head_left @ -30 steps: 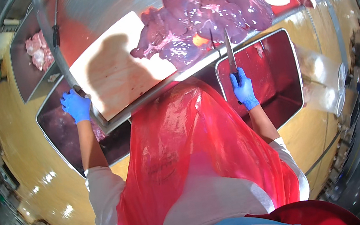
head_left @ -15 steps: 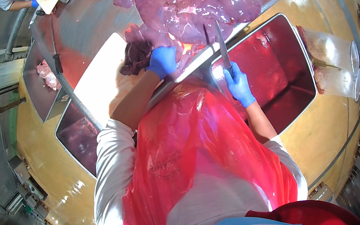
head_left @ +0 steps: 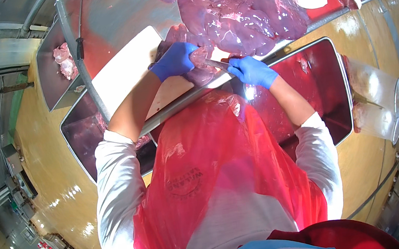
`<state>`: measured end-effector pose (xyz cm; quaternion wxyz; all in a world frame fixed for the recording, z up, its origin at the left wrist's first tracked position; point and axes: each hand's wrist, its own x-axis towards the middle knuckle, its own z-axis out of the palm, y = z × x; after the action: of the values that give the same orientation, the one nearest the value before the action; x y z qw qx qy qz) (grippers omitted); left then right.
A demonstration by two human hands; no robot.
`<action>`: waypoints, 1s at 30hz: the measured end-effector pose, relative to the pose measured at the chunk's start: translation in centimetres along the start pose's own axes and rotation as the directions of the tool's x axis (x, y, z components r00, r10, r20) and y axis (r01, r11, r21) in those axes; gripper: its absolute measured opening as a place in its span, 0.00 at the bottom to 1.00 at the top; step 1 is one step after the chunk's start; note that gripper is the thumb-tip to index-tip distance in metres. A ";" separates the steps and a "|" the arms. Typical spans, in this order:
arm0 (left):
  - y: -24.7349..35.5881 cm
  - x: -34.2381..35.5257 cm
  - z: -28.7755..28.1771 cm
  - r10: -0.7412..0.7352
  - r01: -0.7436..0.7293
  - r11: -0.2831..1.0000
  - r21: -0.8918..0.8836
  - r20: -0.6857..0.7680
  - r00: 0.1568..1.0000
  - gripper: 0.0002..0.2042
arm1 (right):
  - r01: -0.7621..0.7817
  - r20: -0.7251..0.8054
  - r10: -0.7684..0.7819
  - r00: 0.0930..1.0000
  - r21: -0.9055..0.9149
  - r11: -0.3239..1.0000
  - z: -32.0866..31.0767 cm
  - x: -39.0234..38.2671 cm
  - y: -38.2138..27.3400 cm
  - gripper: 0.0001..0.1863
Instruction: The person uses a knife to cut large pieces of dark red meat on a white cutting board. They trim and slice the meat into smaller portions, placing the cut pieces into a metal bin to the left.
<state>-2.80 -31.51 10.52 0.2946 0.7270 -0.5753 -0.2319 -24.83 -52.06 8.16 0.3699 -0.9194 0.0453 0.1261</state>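
Observation:
My left hand (head_left: 176, 60), in a blue glove, is closed on a piece of liver (head_left: 199, 57) at the front edge of the white cutting board (head_left: 124, 79). My right hand (head_left: 254, 71), also gloved in blue, grips a knife (head_left: 217, 64). Its blade points left and reaches the liver beside my left fingers; the tip is hidden against the flesh. Behind both hands lies a pile of glossy, dark purple-red livers (head_left: 228, 10). Part of another liver lies behind my left hand.
A deep steel bin (head_left: 346, 85) with bloody walls stands below the table edge at right, another bin (head_left: 72, 150) at left. Meat scraps (head_left: 65, 61) lie in a side trough beside a dark-handled rod (head_left: 80, 48). Clear plastic containers (head_left: 373, 81) stand beyond the right bin.
My right hand has moved up and left from over the bin, and the knife has swung from pointing away to pointing left at the liver. My left hand now grips a liver piece.

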 end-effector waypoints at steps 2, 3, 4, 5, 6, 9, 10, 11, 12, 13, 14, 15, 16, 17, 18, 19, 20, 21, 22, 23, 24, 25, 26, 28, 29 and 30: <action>-0.5 0.7 -1.0 0.047 -0.046 0.999 -0.014 0.066 0.997 0.08 | 0.048 0.120 -0.058 0.991 0.081 0.996 -0.7 3.0 0.0 0.17; -0.6 1.3 -1.0 -0.022 0.022 1.000 0.016 0.044 0.999 0.08 | 0.089 0.112 -0.111 0.988 0.187 0.978 -0.1 4.5 0.6 0.18; -0.9 2.3 -0.9 -0.090 0.089 0.995 0.045 0.018 0.996 0.09 | 0.033 0.155 -0.077 0.985 0.270 0.962 0.2 6.1 0.6 0.18; -1.0 3.1 -1.0 -0.157 0.157 0.985 0.069 -0.005 0.988 0.09 | -0.030 0.200 -0.043 0.979 0.348 0.937 0.5 7.4 0.3 0.18; -1.2 3.7 -1.4 -0.187 0.187 0.982 -0.015 0.008 0.982 0.10 | -0.096 0.247 -0.012 0.969 0.421 0.902 0.9 8.2 0.1 0.19; -1.4 5.5 -3.9 -0.301 0.305 0.922 -0.239 0.054 0.952 0.13 | -0.141 0.300 -0.040 0.953 0.557 0.819 1.5 8.0 0.5 0.18; -1.1 6.0 -4.5 -0.304 0.307 0.920 -0.243 0.052 0.951 0.14 | -0.167 0.316 -0.034 0.948 0.584 0.794 1.6 7.0 0.5 0.18; -0.7 5.9 -5.5 -0.325 0.325 0.913 -0.247 0.043 0.945 0.15 | -0.301 0.380 0.056 0.923 0.625 0.720 0.6 5.3 -1.3 0.17; -0.2 6.3 -5.9 -0.326 0.326 0.912 -0.251 0.042 0.944 0.16 | -0.389 0.406 0.110 0.907 0.710 0.588 0.7 4.0 -1.7 0.17; -0.2 6.8 -5.9 -0.294 0.288 0.937 -0.196 0.000 0.956 0.15 | -0.355 0.379 0.074 0.922 0.757 0.548 0.7 3.9 -2.2 0.17; -0.2 7.4 -6.0 -0.260 0.252 0.957 -0.140 -0.042 0.965 0.14 | -0.321 0.350 0.040 0.936 0.801 0.506 0.7 4.1 -2.8 0.17; -0.4 7.8 -6.3 -0.225 0.218 0.972 -0.082 -0.082 0.971 0.13 | -0.271 0.306 0.022 0.952 0.804 0.529 0.7 5.4 -3.5 0.16; 0.1 8.9 -6.6 -0.187 0.187 0.982 -0.012 -0.097 0.978 0.13 | -0.219 0.250 0.017 0.968 0.810 0.543 0.7 7.2 -3.8 0.16; 1.0 10.2 -7.4 -0.144 0.151 0.987 0.059 -0.109 0.984 0.14 | -0.165 0.190 0.013 0.982 0.814 0.557 0.6 9.1 -4.0 0.16; 1.3 11.3 -8.0 -0.106 0.122 0.984 0.131 -0.122 0.987 0.14 | -0.155 0.161 0.037 0.986 0.823 0.547 0.6 11.0 -4.1 0.15; 0.7 12.3 -8.5 -0.076 0.101 0.985 0.137 -0.174 0.982 0.14 | -0.146 0.137 0.057 0.989 0.830 0.538 0.6 12.9 -4.3 0.14; 0.9 12.6 -9.6 -0.084 0.113 0.984 0.140 -0.198 0.977 0.14 | -0.139 0.120 0.070 0.990 0.833 0.536 0.3 13.9 -5.0 0.14; 1.2 12.9 -10.8 -0.090 0.124 0.982 0.142 -0.221 0.971 0.14 | -0.119 0.093 0.078 0.993 0.855 0.505 0.2 13.8 -5.3 0.14; 1.1 12.9 -12.1 -0.104 0.142 0.980 0.142 -0.249 0.963 0.14 | -0.103 0.072 0.082 0.994 0.874 0.475 -0.2 13.1 -6.6 0.15; 1.1 13.0 -13.3 -0.141 0.181 0.973 0.142 -0.252 0.957 0.14 | -0.084 0.050 0.087 0.995 0.891 0.447 -0.3 12.3 -7.8 0.16; 1.3 12.8 -13.8 -0.145 0.186 0.973 0.135 -0.269 0.952 0.14 | -0.141 0.123 0.069 0.990 0.884 0.446 0.1 11.2 -8.0 0.15; 2.4 13.1 -14.0 -0.140 0.180 0.976 0.126 -0.274 0.951 0.14 | -0.183 0.145 0.118 0.982 0.883 0.433 0.8 10.1 -7.8 0.15; 3.1 13.0 -14.5 -0.141 0.184 0.975 0.123 -0.291 0.946 0.13 | -0.220 0.170 0.151 0.974 0.879 0.424 1.5 9.8 -7.8 0.15; 2.9 13.0 -14.6 -0.153 0.219 0.944 0.246 -0.262 0.953 0.16 | -0.176 0.131 0.135 0.982 0.898 0.404 2.2 11.1 -8.1 0.14; 3.0 13.0 -14.5 -0.157 0.229 0.924 0.306 -0.241 0.958 0.17 | -0.142 0.106 0.114 0.988 0.916 0.376 2.0 12.7 -8.4 0.14; 3.1 13.0 -14.7 -0.112 0.192 0.934 0.302 -0.263 0.958 0.17 | -0.106 0.078 0.094 0.993 0.932 0.347 1.8 14.4 -8.7 0.13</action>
<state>7.94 -42.28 23.30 0.2196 0.8308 -0.5071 -0.0662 -9.81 -44.36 8.92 0.8186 -0.5407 0.1628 0.1054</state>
